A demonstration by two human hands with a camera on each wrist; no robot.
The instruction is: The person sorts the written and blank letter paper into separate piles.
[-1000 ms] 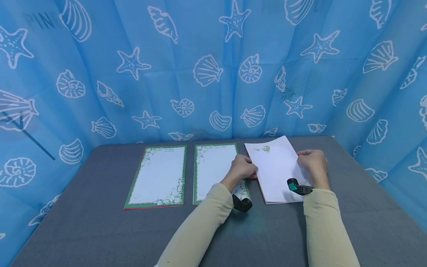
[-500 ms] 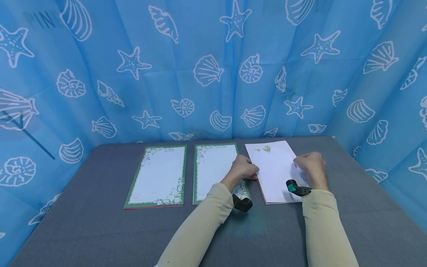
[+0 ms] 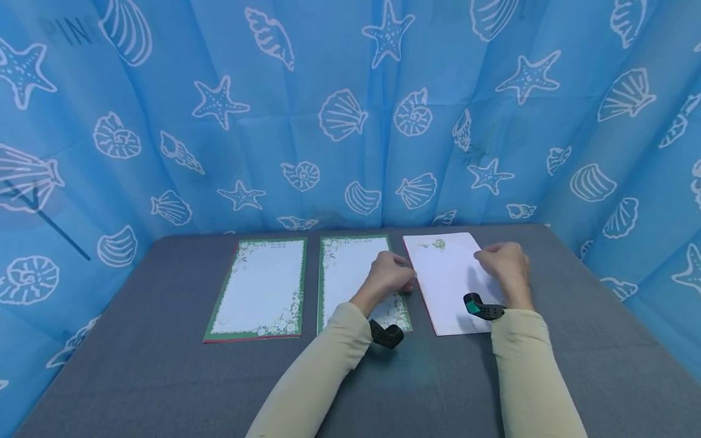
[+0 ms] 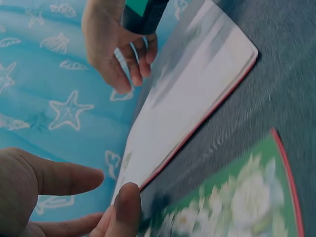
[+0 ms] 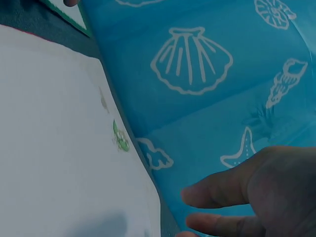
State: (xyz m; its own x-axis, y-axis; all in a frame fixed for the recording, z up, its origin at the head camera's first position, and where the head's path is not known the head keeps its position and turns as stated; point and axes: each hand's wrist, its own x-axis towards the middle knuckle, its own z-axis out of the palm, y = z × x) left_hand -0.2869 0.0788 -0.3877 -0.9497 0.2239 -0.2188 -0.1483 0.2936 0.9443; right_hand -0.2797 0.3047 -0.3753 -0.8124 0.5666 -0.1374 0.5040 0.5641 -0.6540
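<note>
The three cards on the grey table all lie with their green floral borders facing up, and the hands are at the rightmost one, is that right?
Not quite. Only two bordered cards show green floral frames. The rightmost card, between the left hand and right hand, shows a plain white face with one small green motif, as the head view shows. All lie on the grey table.

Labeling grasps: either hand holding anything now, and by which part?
Nothing is clearly held. The left hand sits at the white card's left edge, no visible pinch; the right hand hovers over it, fingers loose.
</note>
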